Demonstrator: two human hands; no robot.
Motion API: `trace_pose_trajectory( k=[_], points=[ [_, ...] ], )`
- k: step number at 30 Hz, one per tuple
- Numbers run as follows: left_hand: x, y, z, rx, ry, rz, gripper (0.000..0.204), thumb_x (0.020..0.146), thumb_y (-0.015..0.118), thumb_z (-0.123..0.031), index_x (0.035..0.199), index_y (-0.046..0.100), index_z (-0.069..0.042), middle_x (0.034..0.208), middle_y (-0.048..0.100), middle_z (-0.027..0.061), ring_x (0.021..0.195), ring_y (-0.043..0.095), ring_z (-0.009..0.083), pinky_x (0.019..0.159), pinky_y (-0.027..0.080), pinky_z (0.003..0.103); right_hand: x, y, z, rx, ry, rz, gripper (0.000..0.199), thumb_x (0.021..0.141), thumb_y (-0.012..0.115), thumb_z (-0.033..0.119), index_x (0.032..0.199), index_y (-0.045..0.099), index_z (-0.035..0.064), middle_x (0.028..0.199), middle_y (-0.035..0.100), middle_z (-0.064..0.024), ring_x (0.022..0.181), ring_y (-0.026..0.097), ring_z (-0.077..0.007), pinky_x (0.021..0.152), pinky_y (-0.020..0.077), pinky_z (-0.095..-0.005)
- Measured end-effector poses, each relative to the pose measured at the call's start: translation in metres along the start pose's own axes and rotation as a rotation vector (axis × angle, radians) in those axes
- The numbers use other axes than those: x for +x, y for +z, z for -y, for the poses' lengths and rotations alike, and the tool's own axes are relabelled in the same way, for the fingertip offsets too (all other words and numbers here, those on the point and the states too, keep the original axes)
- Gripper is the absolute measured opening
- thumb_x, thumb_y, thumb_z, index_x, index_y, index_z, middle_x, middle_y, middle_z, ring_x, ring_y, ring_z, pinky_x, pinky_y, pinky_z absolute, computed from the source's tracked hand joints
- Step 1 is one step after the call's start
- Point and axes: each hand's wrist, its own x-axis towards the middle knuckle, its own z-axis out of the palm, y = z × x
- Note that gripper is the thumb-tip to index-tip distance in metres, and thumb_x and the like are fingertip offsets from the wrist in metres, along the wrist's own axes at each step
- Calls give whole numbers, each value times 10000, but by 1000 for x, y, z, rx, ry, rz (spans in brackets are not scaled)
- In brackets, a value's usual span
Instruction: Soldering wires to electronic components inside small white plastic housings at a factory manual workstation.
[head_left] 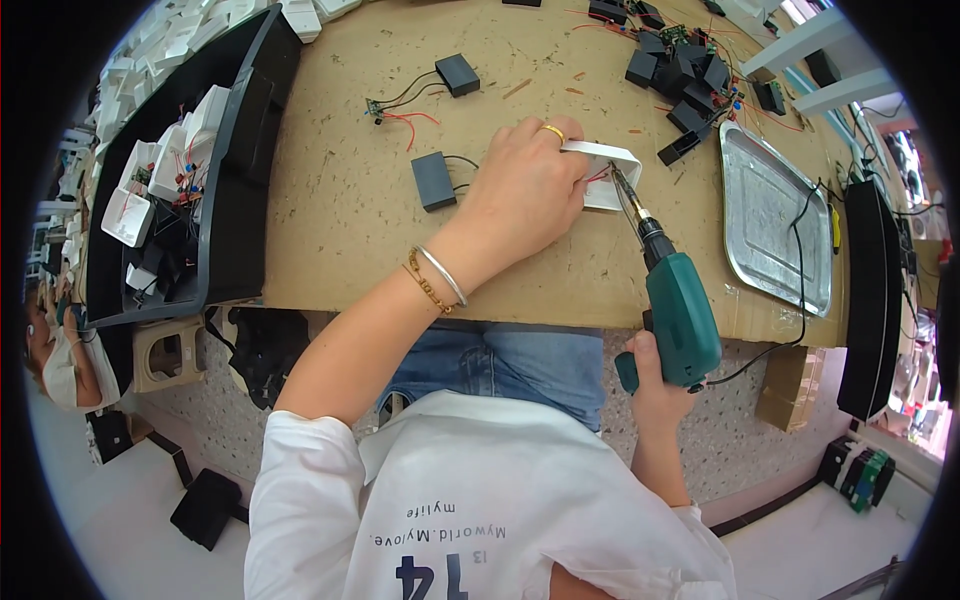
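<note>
White plastic housing (610, 175) pinned to the counter (340, 200) under the left hand (525, 190), grip pressed on it. Right hand (655, 375) wraps the green screwdriver (680, 310). Black box (433, 180) just beside; metal tray (775, 215) right.

- The electric screwdriver (680, 315) has a teal-green body with a black and silver front end.
- The plastic housing (610, 172) is white, with a red wire showing inside.
- The ring (553, 131) is gold; the bracelets (436, 280) are one silver, one gold.
- The small box (433, 181) is black with black leads.
- The table (350, 200) is tan, plain cardboard brown.
- The metal tray (770, 215) is shiny silver-grey.
- The bin (235, 170) is black, holding white parts.
- The jeans (520, 365) are blue; the shirt (480, 500) is white with dark blue print.
</note>
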Motion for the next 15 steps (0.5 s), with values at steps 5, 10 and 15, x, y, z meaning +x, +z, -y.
trace_pose_trajectory(
  k=[5, 10, 15],
  points=[
    [0, 1, 1, -2, 6, -19, 109, 748, 616, -89, 711, 645, 10, 993, 599, 110, 821, 555, 280, 759, 462, 378, 3, 3, 6, 22, 2, -13, 304, 833, 661, 108, 1087, 572, -35, 841, 631, -70, 680, 605, -114, 623, 492, -250],
    [0, 1, 2, -5, -3, -5, 115, 748, 620, -93, 709, 643, 13, 996, 599, 116, 826, 555, 283, 763, 463, 380, 4, 4, 11, 78, 50, -6, 292, 839, 649, 97, 1088, 569, -34, 840, 621, -63, 682, 601, -108, 617, 492, -247],
    [0, 1, 2, 0, -7, 1, 119, 749, 622, -95, 708, 642, 15, 998, 599, 118, 832, 555, 283, 764, 463, 381, 4, 3, 11, 86, 80, 13, 282, 847, 639, 103, 1081, 567, -36, 831, 617, -60, 678, 595, -106, 610, 487, -250]
  ],
)
